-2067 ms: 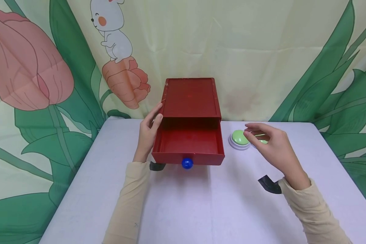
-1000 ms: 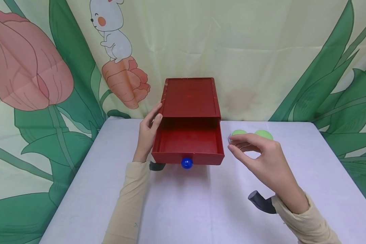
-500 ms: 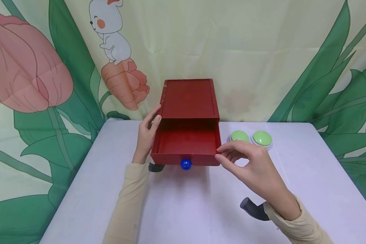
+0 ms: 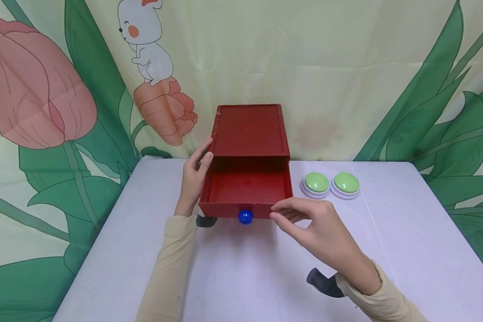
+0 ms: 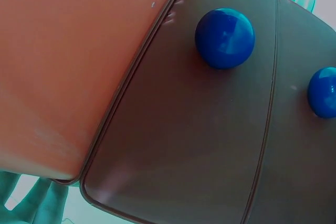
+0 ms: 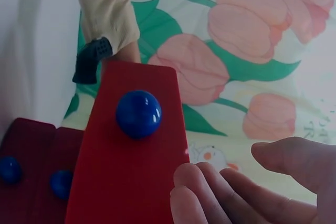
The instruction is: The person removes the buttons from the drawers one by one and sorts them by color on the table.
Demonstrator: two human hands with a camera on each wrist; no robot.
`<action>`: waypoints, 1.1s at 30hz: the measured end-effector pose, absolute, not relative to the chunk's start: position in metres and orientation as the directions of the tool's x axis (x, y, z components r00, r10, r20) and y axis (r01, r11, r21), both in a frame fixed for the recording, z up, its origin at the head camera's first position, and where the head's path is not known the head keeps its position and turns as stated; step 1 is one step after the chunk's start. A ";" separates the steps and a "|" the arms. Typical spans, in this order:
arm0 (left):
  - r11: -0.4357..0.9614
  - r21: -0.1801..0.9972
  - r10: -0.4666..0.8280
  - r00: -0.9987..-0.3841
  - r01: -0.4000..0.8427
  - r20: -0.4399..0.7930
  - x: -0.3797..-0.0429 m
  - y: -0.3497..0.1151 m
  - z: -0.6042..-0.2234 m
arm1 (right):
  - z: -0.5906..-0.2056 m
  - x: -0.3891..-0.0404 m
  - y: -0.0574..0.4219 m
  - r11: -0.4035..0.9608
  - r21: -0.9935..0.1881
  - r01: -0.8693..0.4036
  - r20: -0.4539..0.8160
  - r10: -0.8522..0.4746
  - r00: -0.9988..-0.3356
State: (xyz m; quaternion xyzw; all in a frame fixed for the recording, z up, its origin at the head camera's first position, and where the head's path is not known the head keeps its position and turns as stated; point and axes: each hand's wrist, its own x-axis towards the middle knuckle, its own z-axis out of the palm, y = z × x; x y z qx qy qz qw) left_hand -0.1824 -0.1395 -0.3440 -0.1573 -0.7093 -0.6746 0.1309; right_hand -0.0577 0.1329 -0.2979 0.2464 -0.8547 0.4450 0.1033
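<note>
The left hand (image 4: 192, 183) rested against the side of the red cabinet (image 4: 247, 130), its fingers laid along the wall rather than wrapped around anything. The right hand (image 4: 324, 230) held its thumb and fingers apart, lightly bent, with nothing pinched between them. The pulled-out drawer (image 4: 221, 210) lay just left of the right fingertips, which overlapped the right corner of its front; whether they touched it could not be told. The drawer's blue knob (image 4: 245, 217) sat farther left of those fingertips, between the two hands. Two round green buttons, one nearer (image 4: 316, 182) and one farther right (image 4: 346, 183), stood on the table (image 4: 410, 255) beyond the right fingers. Lower drawers (image 6: 31, 148) showed beneath, with knobs of their own.

A push or tug at the corner instead of the knob could have skewed the drawer and jammed it. Pressing down on the projecting front might have tipped the cabinet forward, since its weight would then have hung outward. With only flat fingers bracing the left side, a firm pull or shove could have made the cabinet slide or turn on the table.
</note>
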 end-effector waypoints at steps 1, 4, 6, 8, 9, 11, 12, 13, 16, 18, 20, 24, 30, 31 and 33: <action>0.041 0.916 0.047 -0.916 0.400 0.398 -0.182 -0.140 -0.344 | -0.299 -0.058 0.132 0.486 -0.714 -0.503 0.382 -0.331 -0.863; 0.043 0.916 0.047 -0.917 0.398 0.396 -0.182 -0.139 -0.344 | -0.302 -0.057 0.128 0.492 -0.737 -0.463 0.328 -0.337 -0.882; 0.043 0.917 0.047 -0.917 0.397 0.395 -0.182 -0.139 -0.343 | -0.304 -0.058 0.126 0.496 -0.755 -0.429 0.287 -0.339 -0.896; 0.038 0.916 0.049 -0.916 0.399 0.397 -0.182 -0.139 -0.343 | -0.306 -0.058 0.123 0.499 -0.771 -0.395 0.247 -0.339 -0.908; 0.039 0.916 0.049 -0.916 0.400 0.398 -0.182 -0.139 -0.342 | -0.308 -0.059 0.122 0.503 -0.777 -0.378 0.225 -0.338 -0.914; 0.038 0.915 0.049 -0.915 0.402 0.400 -0.181 -0.139 -0.342 | -0.310 -0.060 0.120 0.513 -0.785 -0.348 0.189 -0.336 -0.923; 0.039 0.915 0.049 -0.916 0.401 0.399 -0.181 -0.139 -0.342 | -0.312 -0.060 0.118 0.516 -0.788 -0.336 0.175 -0.337 -0.925; 0.037 0.915 0.050 -0.915 0.402 0.400 -0.181 -0.139 -0.342 | -0.314 -0.061 0.118 0.514 -0.793 -0.326 0.162 -0.338 -0.927; 0.038 0.915 0.051 -0.915 0.403 0.401 -0.181 -0.139 -0.342 | -0.319 -0.063 0.115 0.503 -0.812 -0.295 0.127 -0.342 -0.931; 0.037 0.913 0.051 -0.913 0.407 0.405 -0.181 -0.140 -0.342 | -0.321 -0.064 0.113 0.491 -0.827 -0.275 0.104 -0.346 -0.932; 0.037 0.912 0.048 -0.912 0.409 0.407 -0.181 -0.140 -0.342 | -0.324 -0.065 0.110 0.479 -0.841 -0.253 0.081 -0.350 -0.933; 0.041 0.912 0.046 -0.912 0.409 0.407 -0.181 -0.139 -0.342 | -0.328 -0.066 0.106 0.448 -0.869 -0.209 0.040 -0.357 -0.933; 0.048 0.912 0.050 -0.913 0.408 0.406 -0.182 -0.139 -0.342 | -0.335 -0.069 0.101 0.358 -0.919 -0.165 0.018 -0.379 -0.925; 0.048 0.912 0.050 -0.913 0.408 0.406 -0.182 -0.139 -0.342 | -0.337 -0.070 0.101 0.350 -0.922 -0.167 0.023 -0.380 -0.925; 0.043 0.912 0.050 -0.913 0.407 0.405 -0.182 -0.139 -0.343 | -0.339 -0.071 0.099 0.339 -0.926 -0.165 0.025 -0.382 -0.924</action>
